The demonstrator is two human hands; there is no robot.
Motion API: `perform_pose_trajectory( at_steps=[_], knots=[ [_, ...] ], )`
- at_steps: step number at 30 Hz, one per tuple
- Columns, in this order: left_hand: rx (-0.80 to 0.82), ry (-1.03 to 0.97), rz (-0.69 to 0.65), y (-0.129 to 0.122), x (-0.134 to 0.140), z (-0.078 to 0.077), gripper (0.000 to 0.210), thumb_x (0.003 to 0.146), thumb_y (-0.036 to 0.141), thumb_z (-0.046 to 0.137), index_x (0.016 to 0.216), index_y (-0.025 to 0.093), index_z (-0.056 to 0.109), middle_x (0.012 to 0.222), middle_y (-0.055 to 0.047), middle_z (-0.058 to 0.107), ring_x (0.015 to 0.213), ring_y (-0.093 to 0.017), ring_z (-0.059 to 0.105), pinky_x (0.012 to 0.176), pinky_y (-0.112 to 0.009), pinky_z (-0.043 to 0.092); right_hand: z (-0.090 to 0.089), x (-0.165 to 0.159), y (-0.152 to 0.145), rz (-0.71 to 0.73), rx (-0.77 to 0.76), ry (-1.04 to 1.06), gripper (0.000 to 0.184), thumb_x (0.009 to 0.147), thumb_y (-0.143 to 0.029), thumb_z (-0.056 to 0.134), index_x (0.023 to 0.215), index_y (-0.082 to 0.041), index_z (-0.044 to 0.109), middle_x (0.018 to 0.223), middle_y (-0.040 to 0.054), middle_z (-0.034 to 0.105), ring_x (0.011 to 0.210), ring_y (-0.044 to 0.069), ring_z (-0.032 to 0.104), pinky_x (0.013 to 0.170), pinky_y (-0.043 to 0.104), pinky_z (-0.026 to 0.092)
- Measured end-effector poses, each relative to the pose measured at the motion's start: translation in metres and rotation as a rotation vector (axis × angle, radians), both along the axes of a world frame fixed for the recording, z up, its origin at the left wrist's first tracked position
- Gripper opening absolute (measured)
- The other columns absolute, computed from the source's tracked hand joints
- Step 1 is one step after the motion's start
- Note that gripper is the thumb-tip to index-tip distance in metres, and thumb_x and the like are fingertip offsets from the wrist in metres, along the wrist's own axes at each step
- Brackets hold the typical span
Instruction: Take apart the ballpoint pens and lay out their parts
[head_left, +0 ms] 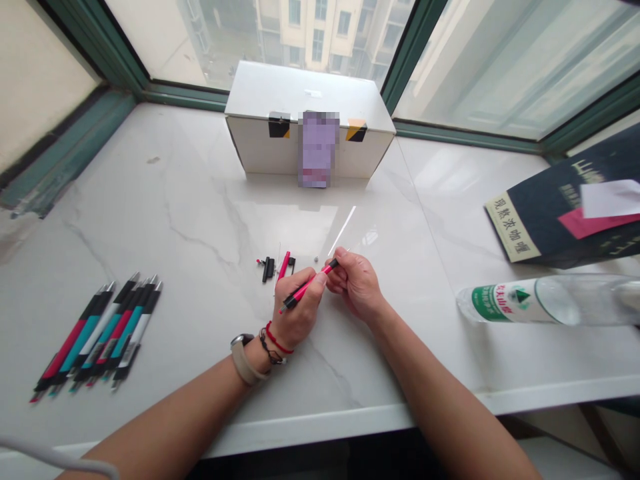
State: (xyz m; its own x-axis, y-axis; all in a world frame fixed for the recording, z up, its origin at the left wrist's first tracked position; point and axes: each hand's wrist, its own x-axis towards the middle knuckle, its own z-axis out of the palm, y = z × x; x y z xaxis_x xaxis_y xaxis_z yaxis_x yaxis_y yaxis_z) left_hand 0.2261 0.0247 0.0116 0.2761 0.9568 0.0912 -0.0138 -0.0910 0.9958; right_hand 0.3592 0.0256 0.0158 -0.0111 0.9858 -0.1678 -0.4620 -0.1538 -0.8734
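Note:
A pink-red and black click pen (303, 291) slants between my hands. My left hand (296, 317) is closed around its barrel, with the button end pointing down to the left. The thumb and fingers of my right hand (361, 283) pinch the black front end, and its very tip is partly hidden. Just beyond my left hand lie loose pen parts: a pink-red barrel piece (284, 264), a black piece (269, 269) and a small black clip-like piece (292, 262). A tiny metallic bit (316, 259) sits apart from them.
Several assembled pens (100, 333) in red, teal and white lie side by side at the left. A white box (270, 150) stands by the window with a blurred purple item (319, 150) at its front. At the right are a lying water bottle (525, 300) and a dark bag (545, 213).

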Motion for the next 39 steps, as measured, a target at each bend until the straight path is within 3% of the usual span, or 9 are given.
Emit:
perform_pose_trajectory(
  at_steps=[5,12,16,23,28,34,39],
  knots=[
    [-0.106,-0.261,-0.026,0.004,0.005,-0.001,0.054,0.097,0.042,0.039,0.048,0.021,0.032,0.04,0.004,0.035,0.038,-0.008,0.037,0.047,-0.028,0.036,-0.001,-0.004,0.0,0.027,0.038,-0.02,0.05,0.087,-0.054,0.057,0.056,-0.02,0.039,0.051,-0.0057,0.034,0.046,0.008,0.032,0.045,0.023,0.031],
    [-0.171,-0.424,0.059,0.009,0.009,0.003,0.046,0.091,0.053,0.048,0.061,0.02,0.04,0.045,0.006,0.038,0.036,-0.007,0.039,0.038,-0.023,0.034,-0.001,0.0,-0.003,0.064,0.114,-0.121,0.026,0.086,-0.043,0.058,0.077,-0.018,0.06,0.062,-0.0019,0.052,0.055,0.011,0.048,0.053,0.024,0.04],
    [-0.161,-0.397,0.082,0.01,0.009,0.003,0.042,0.091,0.054,0.049,0.067,0.02,0.045,0.047,0.006,0.042,0.037,-0.007,0.041,0.039,-0.022,0.036,-0.002,0.0,-0.005,0.112,0.117,-0.177,0.026,0.082,-0.044,0.064,0.081,-0.019,0.063,0.059,-0.0028,0.052,0.054,0.012,0.051,0.055,0.025,0.041],
    [-0.15,-0.365,0.12,0.012,0.009,-0.001,0.043,0.09,0.056,0.049,0.067,0.02,0.044,0.047,0.007,0.042,0.038,-0.007,0.043,0.038,-0.022,0.034,-0.003,-0.001,-0.005,0.069,0.086,-0.266,0.046,0.088,-0.052,0.056,0.057,-0.018,0.051,0.051,-0.0029,0.046,0.048,0.009,0.043,0.049,0.024,0.034],
    [-0.098,-0.338,0.126,0.011,0.008,-0.002,0.046,0.092,0.053,0.047,0.062,0.02,0.041,0.046,0.006,0.041,0.04,-0.007,0.044,0.043,-0.023,0.037,-0.002,-0.003,-0.006,0.064,0.095,-0.191,0.03,0.081,-0.047,0.067,0.079,-0.02,0.053,0.055,-0.0058,0.049,0.049,0.009,0.044,0.049,0.022,0.034],
    [-0.113,-0.342,0.119,0.01,0.008,-0.002,0.044,0.091,0.054,0.048,0.065,0.02,0.042,0.048,0.006,0.041,0.04,-0.007,0.043,0.04,-0.022,0.035,-0.002,-0.005,-0.006,0.065,0.089,-0.208,0.036,0.088,-0.053,0.056,0.074,-0.02,0.05,0.051,-0.0065,0.045,0.043,0.008,0.04,0.043,0.021,0.031],
    [-0.149,-0.356,0.141,0.012,0.008,-0.003,0.043,0.091,0.055,0.047,0.067,0.02,0.043,0.048,0.006,0.042,0.04,-0.007,0.044,0.041,-0.022,0.036,0.001,-0.004,-0.006,0.052,0.111,-0.188,0.031,0.081,-0.047,0.068,0.092,-0.022,0.053,0.056,-0.0076,0.05,0.043,0.007,0.042,0.042,0.02,0.033]
  ],
)
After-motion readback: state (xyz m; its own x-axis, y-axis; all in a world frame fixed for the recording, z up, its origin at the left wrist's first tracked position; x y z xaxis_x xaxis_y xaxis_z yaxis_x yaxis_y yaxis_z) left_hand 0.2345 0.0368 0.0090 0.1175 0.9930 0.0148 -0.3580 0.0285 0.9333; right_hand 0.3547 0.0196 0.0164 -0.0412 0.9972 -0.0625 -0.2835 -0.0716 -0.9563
